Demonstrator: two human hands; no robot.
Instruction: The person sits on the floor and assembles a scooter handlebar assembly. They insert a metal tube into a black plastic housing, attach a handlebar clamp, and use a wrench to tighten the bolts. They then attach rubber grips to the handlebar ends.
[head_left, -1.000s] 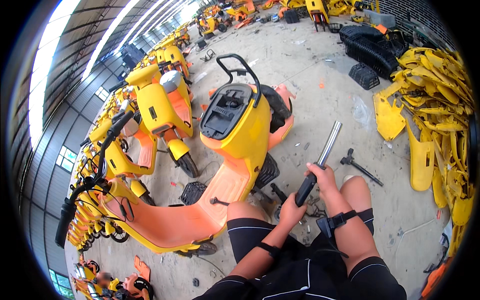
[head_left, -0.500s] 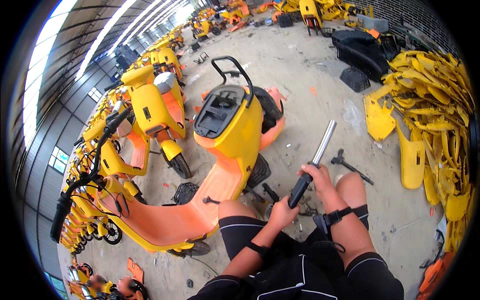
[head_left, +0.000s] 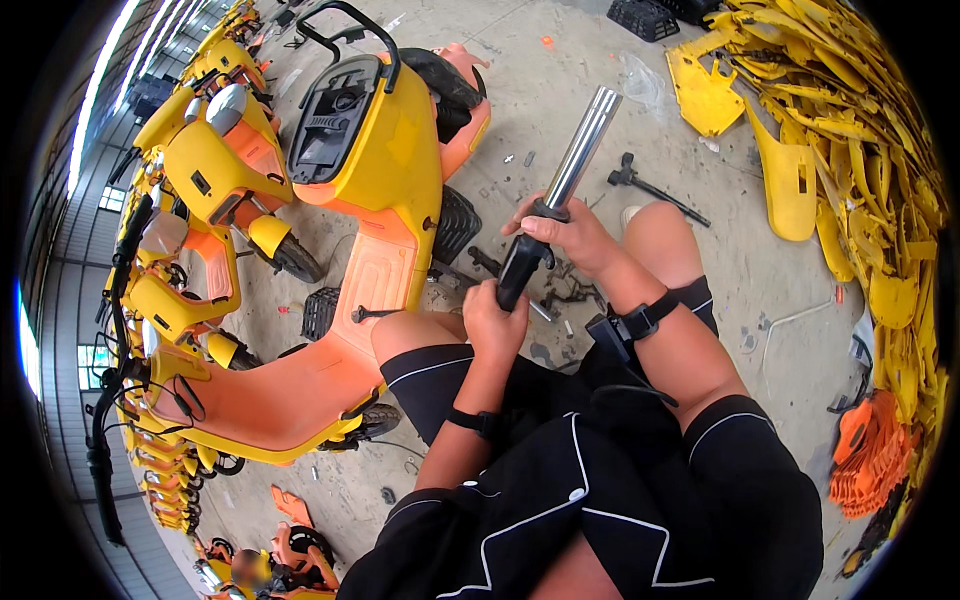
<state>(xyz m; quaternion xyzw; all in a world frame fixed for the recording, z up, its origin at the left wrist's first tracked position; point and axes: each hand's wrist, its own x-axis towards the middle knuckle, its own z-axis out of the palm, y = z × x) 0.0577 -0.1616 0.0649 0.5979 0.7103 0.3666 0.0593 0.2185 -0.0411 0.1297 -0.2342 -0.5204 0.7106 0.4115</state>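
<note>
A fork leg, with a bright chrome tube and a black lower part, is held tilted in front of me, its chrome end pointing away and to the right. My left hand is closed round its lower black end, close to my left knee. Higher up, where the chrome meets the black, my right hand grips it, the thumb lying across. At my left stands a yellow and orange electric scooter with its seat opening uncovered. A T-handled tool rests on its orange footboard beside my left knee.
A black fork part lies on the concrete beyond my right knee. Small loose parts and a black basket are near the scooter. Yellow body panels are heaped along the right, with orange panels below. More scooters stand left.
The view has tilted down and swung right, so the scooter sits further left and higher. Both hands keep hold of the fork leg, now closer to me and higher in view.
</note>
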